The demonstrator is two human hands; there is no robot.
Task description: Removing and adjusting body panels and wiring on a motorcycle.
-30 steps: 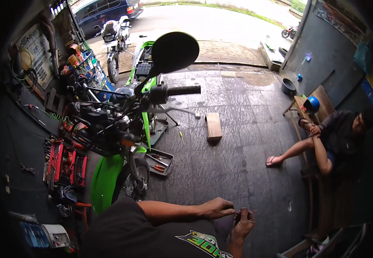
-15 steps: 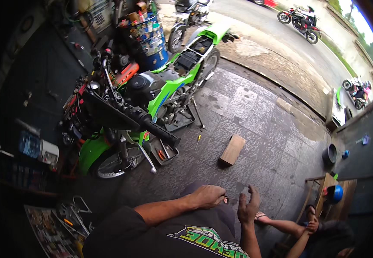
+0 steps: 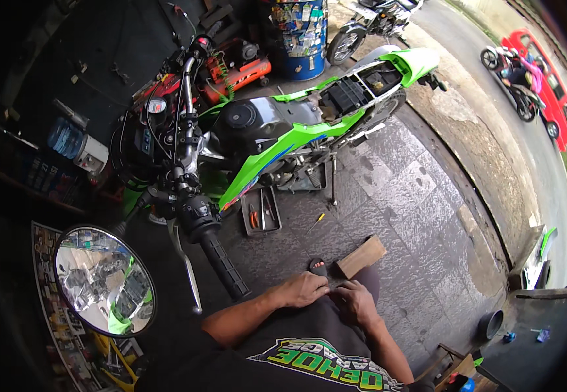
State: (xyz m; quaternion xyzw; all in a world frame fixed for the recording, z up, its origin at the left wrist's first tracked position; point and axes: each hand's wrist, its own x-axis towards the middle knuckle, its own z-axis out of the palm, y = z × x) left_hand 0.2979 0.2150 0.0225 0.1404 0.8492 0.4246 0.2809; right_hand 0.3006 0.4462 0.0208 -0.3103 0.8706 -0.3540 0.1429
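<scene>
I am watching from afar as the left hand (image 3: 306, 289) and the right hand (image 3: 356, 302) are hovering close together in front of the shirt (image 3: 322, 323). Both are holding their fingers curled inward, fingertips almost meeting; I cannot tell whether they are pinching anything small. The wooden block (image 3: 363, 257) is lying on the floor (image 3: 427, 261) just beyond the right hand, and neither hand seems to be gripping it. A sandalled foot (image 3: 318, 266) is showing just past the left hand, near the block, so I am worrying about a stumble if a step lands there unseen. The screwdriver (image 3: 319, 221) is lying loose farther beyond the left hand, where it could be rolling under a sole. Left of the left hand, the handlebar grip (image 3: 224, 264) and the lever (image 3: 185, 264) are sticking out near the forearm (image 3: 247, 317); a careless swing could be knocking them and rocking the motorbike (image 3: 277, 117). If the fingers are pinching something tiny, a slackening could be losing it on that dark floor.
</scene>
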